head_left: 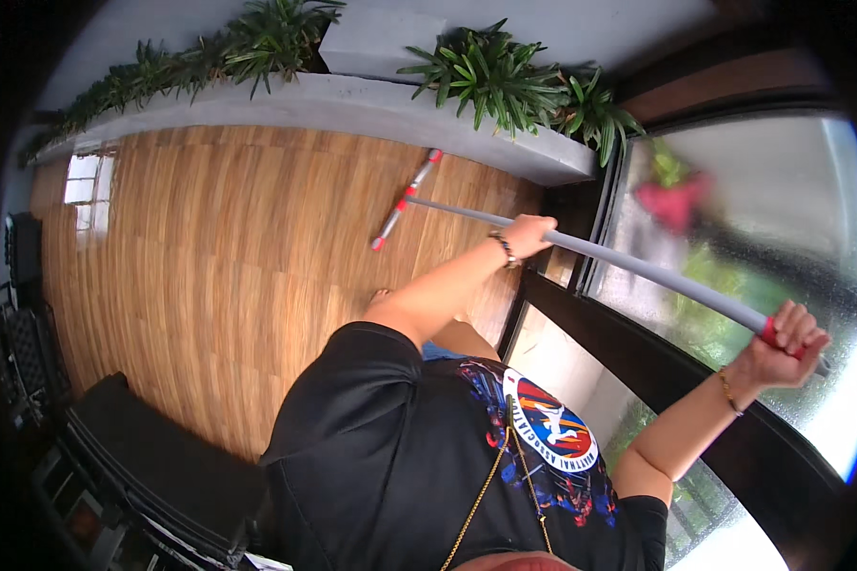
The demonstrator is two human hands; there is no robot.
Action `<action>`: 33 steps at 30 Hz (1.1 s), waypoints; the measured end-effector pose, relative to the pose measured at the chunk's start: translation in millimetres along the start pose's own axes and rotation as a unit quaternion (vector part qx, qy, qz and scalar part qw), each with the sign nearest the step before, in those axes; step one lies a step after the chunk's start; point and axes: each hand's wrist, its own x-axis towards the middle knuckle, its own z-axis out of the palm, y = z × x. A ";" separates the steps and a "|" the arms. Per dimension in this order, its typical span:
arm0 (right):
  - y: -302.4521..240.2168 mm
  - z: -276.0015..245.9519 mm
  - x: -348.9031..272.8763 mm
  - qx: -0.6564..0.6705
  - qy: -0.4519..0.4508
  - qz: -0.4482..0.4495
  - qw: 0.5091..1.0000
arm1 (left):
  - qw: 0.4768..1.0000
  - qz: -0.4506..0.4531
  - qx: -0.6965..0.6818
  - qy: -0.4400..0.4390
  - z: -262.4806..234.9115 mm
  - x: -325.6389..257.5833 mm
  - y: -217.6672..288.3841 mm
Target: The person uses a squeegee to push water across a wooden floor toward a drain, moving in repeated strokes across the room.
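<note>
A long mop (652, 273) with a grey pole crosses the view, slanting from the floor up to the right. Its narrow grey head (391, 224) has red ends and a red joint, and rests on the wooden floor near the planter; any cloth under it is hidden. My left hand (528, 236), with a dark beaded bracelet at the wrist, is closed around the pole's middle. Higher up, my right hand (786, 347) grips the red part near the pole's end, beside the window.
A grey planter (352, 100) with leafy green plants (490, 76) runs along the far side. Wet glass panes (762, 190) in dark frames stand close on the right. A black padded bench or seat (162, 466) lies at the lower left, and dark equipment (29, 352) lines the left edge.
</note>
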 end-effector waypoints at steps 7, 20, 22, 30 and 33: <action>40.9 14.2 -111.6 0.050 0.071 0.035 0.996 | 0.997 -0.035 0.052 -0.041 -52.5 -81.6 -63.5; -127.7 -9.7 -12.7 -0.148 0.149 -0.107 0.972 | 0.965 0.103 -0.128 -0.205 102.5 43.3 126.4; -108.4 -21.5 4.2 -0.149 0.170 -0.087 0.970 | 0.969 0.073 -0.121 -0.201 134.4 66.1 108.5; -62.3 -47.5 65.1 -0.153 0.073 -0.031 0.985 | 0.983 0.049 -0.117 -0.135 117.3 101.2 95.5; -65.2 -52.7 59.4 -0.114 0.033 -0.022 0.993 | 0.987 0.036 -0.091 -0.124 101.2 87.8 96.1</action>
